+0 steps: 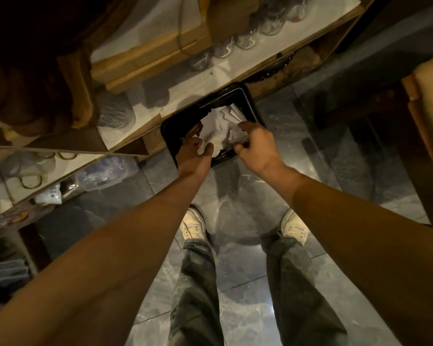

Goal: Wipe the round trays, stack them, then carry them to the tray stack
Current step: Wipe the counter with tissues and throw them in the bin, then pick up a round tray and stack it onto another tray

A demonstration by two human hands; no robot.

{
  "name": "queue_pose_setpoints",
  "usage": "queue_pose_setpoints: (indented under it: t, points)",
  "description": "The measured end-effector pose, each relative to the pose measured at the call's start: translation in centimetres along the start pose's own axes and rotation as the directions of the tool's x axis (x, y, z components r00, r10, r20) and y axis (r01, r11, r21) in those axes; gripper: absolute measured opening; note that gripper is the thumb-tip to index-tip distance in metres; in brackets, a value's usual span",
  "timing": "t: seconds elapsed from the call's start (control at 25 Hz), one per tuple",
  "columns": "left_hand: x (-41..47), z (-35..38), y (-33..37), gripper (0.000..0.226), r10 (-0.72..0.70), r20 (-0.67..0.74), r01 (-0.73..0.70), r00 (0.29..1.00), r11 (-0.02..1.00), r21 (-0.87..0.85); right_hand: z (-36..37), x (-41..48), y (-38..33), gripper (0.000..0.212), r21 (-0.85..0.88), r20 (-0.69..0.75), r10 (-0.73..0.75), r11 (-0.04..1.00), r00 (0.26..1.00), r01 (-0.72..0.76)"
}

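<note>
No round tray is in view. A black square bin (171,132) stands on the floor at the foot of the shelves, holding crumpled white paper (226,119). Both my arms reach down to it. My left hand (193,156) is at the bin's near left corner, with thumb and fingers pinched on a wad of the white paper. My right hand (256,142) hovers over the near right rim, fingers spread above the paper and nothing visibly held.
Wooden shelves run along the left and top, carrying glass jars (248,38), a cardboard box (148,58) and clear plastic containers (105,171). Wooden furniture (423,126) stands on the right. My shoes (193,226) are on the glossy grey tile floor (235,308).
</note>
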State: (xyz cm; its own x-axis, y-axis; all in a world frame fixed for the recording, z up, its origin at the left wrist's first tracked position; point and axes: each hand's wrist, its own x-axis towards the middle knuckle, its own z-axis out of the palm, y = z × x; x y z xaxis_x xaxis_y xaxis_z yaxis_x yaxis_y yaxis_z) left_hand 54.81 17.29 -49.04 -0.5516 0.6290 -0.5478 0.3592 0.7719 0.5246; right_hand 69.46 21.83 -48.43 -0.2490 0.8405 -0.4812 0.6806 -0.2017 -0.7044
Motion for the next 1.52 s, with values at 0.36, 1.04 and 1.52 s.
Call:
queue_pose_setpoints:
  t: [0.36,1.04,1.52]
  points:
    - [-8.3,-3.8,2.7,0.036,0.284,0.147,-0.306,0.947,0.938,0.160,-4.8,-7.2,-3.0,0.036,-0.131,0.044,-0.120,0.983,0.992,0.125]
    - [-32.0,-24.5,9.9,0.039,0.619,-0.024,-0.605,0.785,0.774,0.186,-18.7,-29.5,-23.3,0.051,-0.558,0.172,-0.547,0.631,0.819,0.539]
    - [-31.0,-42.9,11.9,0.049,0.685,-0.307,-0.671,0.661,0.723,0.167,-17.1,-31.4,-38.4,0.059,-0.553,-0.106,-0.674,0.650,0.731,0.520]
